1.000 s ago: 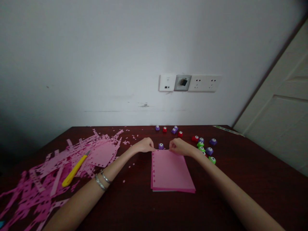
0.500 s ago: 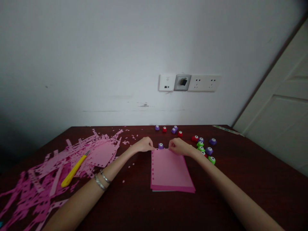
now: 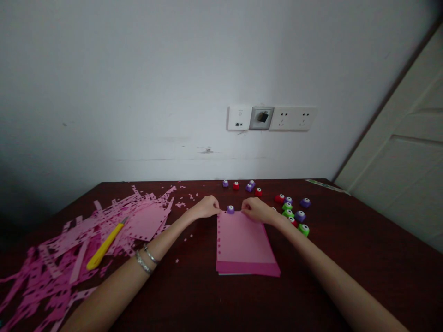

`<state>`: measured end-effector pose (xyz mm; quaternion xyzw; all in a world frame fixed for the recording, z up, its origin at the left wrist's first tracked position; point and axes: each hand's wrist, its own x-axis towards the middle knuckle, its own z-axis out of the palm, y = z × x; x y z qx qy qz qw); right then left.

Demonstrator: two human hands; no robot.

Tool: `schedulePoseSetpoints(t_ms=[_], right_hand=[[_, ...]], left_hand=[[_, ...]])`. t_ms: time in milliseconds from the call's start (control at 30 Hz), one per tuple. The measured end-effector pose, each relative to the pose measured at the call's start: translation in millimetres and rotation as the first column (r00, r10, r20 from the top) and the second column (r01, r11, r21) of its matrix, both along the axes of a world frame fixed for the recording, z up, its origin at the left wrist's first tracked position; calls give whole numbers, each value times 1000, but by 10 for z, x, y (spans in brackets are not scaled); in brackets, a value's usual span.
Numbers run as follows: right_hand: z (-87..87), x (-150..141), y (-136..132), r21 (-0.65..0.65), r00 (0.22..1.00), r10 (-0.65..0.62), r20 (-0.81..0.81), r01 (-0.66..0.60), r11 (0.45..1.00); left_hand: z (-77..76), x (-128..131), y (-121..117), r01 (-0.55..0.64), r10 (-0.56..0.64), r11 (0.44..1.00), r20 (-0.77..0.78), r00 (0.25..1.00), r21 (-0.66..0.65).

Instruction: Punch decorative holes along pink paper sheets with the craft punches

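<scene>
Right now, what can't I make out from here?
All in the head view:
- Pale sheet: mostly hidden under the pink paper.
- Whitish item: mostly hidden by the right hand.
- Bluish scrap: cut off by the left edge.
- Markings on the far strip: too small.

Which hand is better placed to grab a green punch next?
Probably the right hand: it grips the pink sheet on the same side as the green punches, close to them. The left hand, at the sheet's far left corner, would have to reach across.
</scene>
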<state>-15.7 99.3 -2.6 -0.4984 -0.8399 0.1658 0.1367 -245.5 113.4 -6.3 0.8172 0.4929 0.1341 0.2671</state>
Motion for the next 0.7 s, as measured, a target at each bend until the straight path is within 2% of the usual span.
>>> schedulePoseSetpoints(t_ms=[300, 500, 700], right_hand=[[28, -17, -8, -20, 1000, -21, 16, 21, 1000], [-23, -6, 14, 53, 1000, -5, -12, 5, 999], [-22, -3, 23, 39, 1000, -11, 17, 10, 999]], left_hand=[[-20, -11, 18, -2, 2, 1000, -1, 1000, 15], [-21, -8, 18, -21, 21, 1000, -17, 1000, 22], [-22, -11, 15, -41, 41, 999, 18, 999, 11]])
